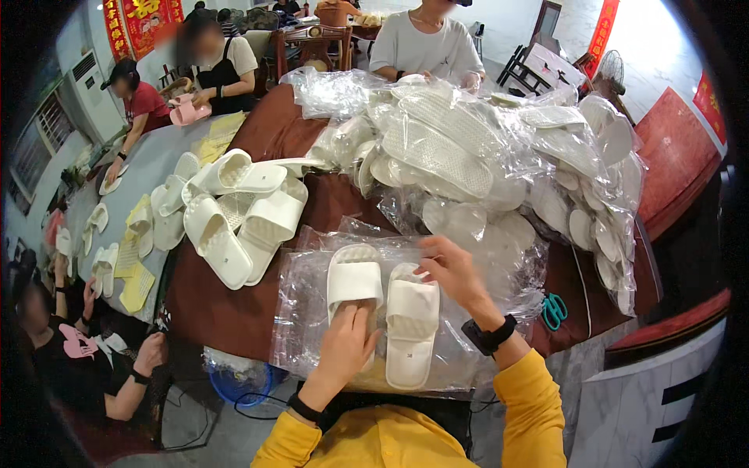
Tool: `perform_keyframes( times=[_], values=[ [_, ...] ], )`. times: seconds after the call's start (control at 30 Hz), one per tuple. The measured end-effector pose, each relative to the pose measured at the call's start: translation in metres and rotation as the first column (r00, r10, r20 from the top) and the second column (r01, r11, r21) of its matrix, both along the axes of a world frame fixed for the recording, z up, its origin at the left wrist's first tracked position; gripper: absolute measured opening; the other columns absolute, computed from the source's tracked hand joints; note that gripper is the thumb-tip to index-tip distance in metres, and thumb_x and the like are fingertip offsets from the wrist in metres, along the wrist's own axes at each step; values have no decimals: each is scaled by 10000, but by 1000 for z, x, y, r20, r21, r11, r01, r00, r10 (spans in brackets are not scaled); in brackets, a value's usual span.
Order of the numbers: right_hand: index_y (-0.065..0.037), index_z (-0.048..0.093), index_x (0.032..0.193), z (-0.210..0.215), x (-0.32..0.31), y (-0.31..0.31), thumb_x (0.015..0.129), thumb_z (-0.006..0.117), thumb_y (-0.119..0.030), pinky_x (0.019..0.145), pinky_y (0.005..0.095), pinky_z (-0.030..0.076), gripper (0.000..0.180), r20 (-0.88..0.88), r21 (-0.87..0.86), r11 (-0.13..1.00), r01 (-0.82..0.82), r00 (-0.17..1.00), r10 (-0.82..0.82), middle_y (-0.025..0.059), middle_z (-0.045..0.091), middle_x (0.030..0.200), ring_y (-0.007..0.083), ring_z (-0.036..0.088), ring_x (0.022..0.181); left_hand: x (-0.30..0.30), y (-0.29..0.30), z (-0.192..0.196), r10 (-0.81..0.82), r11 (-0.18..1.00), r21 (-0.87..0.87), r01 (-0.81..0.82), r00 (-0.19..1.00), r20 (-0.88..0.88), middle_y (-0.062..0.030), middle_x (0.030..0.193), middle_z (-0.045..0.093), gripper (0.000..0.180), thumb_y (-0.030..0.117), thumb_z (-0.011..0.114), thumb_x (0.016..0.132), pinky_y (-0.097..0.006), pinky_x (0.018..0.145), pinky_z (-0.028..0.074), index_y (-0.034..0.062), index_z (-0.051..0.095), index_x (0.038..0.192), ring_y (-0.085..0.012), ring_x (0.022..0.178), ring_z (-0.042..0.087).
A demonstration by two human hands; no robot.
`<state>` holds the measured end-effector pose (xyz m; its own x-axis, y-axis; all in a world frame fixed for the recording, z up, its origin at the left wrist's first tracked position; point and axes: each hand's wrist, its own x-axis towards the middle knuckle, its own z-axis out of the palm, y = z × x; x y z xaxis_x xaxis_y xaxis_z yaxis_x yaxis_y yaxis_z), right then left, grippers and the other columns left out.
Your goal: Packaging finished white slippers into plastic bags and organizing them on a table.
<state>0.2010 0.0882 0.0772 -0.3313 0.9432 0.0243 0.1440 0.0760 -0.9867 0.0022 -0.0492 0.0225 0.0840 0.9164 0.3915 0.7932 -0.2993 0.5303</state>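
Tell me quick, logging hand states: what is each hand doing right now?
Left hand: open, pressing flat on the left white slipper.
Right hand: fingers curled at the right white slipper; grip cannot be told.

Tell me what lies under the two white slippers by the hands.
A stack of clear plastic bags lies under the pair of white slippers, on the brown table. The left hand covers one slipper's heel; anything beneath the bags is hidden.

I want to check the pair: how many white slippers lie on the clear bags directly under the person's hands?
2. One slipper lies under the left hand; the other slipper lies beside it, its upper end by the right hand. Both rest on the clear bags.
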Motion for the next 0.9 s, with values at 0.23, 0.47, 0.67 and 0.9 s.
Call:
perform_keyframes(
  times=[0.23, 0.47, 0.67, 0.9],
  values=[
    [-3, 689, 909, -1, -60, 25, 811, 606, -12, 683, 353, 529, 129, 391, 458, 814, -359, 903, 178, 158, 655, 879, 287, 652, 750, 1, 10, -15, -64, 998, -11, 63, 994, -88, -252, 1282, 462, 670, 260, 680, 827, -490, 1066, 340, -65, 398, 1341, -435, 1211, 430],
    [-84, 723, 922, -40, -114, 44, 837, 565, -84, 764, 433, 524, 180, 518, 305, 830, -467, 813, 267, 182, 697, 890, 365, 662, 851, 6, 13, -17, -65, 996, -74, 57, 991, -120, -254, 1277, 485, 641, 289, 648, 848, -479, 1063, 351, -74, 428, 1329, -422, 1199, 447],
    [-101, 738, 955, -47, -115, 47, 838, 591, -99, 725, 417, 541, 189, 500, 393, 785, -479, 828, 255, 185, 698, 882, 362, 676, 788, 5, 9, -20, -39, 997, -77, 27, 986, -160, -262, 1347, 458, 666, 325, 619, 879, -479, 1080, 333, -74, 404, 1366, -427, 1245, 431],
    [17, 699, 1001, 2, -73, -1, 904, 572, -36, 643, 277, 526, 168, 122, 117, 968, -222, 970, 208, 110, 703, 837, 141, 675, 716, -1, 8, -24, -50, 998, -31, 48, 995, -90, -263, 1339, 439, 670, 293, 650, 870, -479, 1030, 380, -51, 389, 1383, -445, 1224, 425]
  ],
)
